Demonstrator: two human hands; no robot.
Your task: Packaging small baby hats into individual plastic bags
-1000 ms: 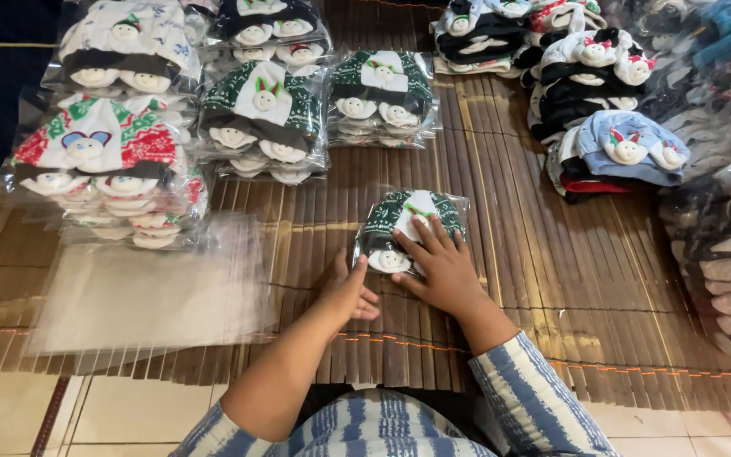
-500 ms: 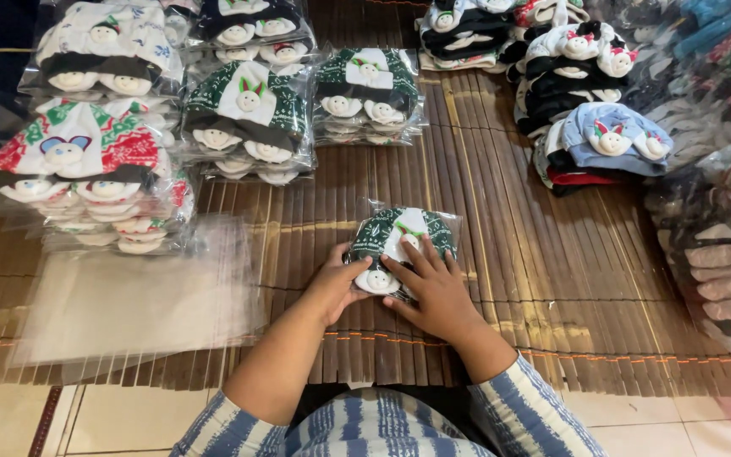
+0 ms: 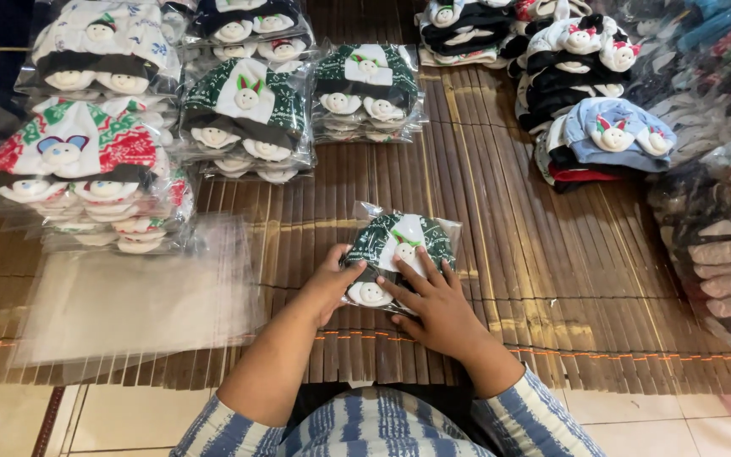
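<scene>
Left hand: the left hand [image 3: 325, 286] was curled around the near-left edge of a small clear plastic packet of green-and-white knitted baby hats with round animal faces [image 3: 399, 254], fingers bent against it in a grip.
Right hand: the right hand [image 3: 438, 306] lay flat on the packet's near-right half, fingers [image 3: 420, 272] spread open and pressing down, not clasped.
Packet: it lay under both sets of fingertips on the brown bamboo-slat mat [image 3: 535, 254].
Done: beyond the fingertips stood finished stacks of bagged hats [image 3: 247, 118].
Left: a pile of empty clear plastic bags [image 3: 133, 292] lay left of the left hand; loose unbagged hats [image 3: 611, 135] lay beyond the right fingers.
Change: compared with half a second earlier, the hands sat on the packet much as they had, the right fingers splayed slightly wider.
</scene>
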